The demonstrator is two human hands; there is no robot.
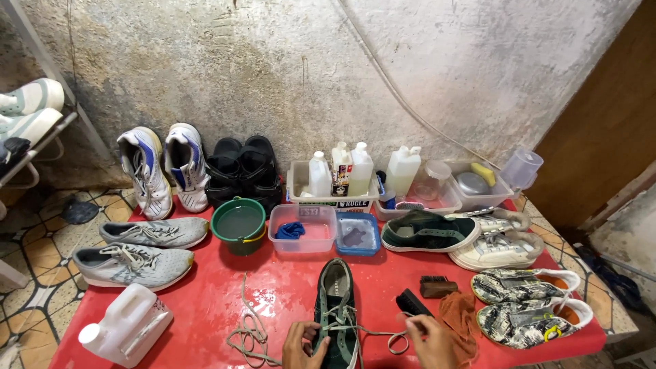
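Left hand (pixel 303 346) cut off at frame bottom, grip pinching grey lace (pixel 362 331) on dark green sneaker (pixel 336 307), right hand (pixel 430 339) pinching the lace end right of sneaker, loose lace (pixel 251 329) left of it, brushes (pixel 424 294) right, red desk (pixel 273 287) beneath.

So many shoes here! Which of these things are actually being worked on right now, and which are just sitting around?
In hand:
dark green shoe
its lace, pulled by the left hand and right hand

Just lying about:
loose lace
brushes
brown rag
green bucket
white jug
grey running shoes
tubs of bottles
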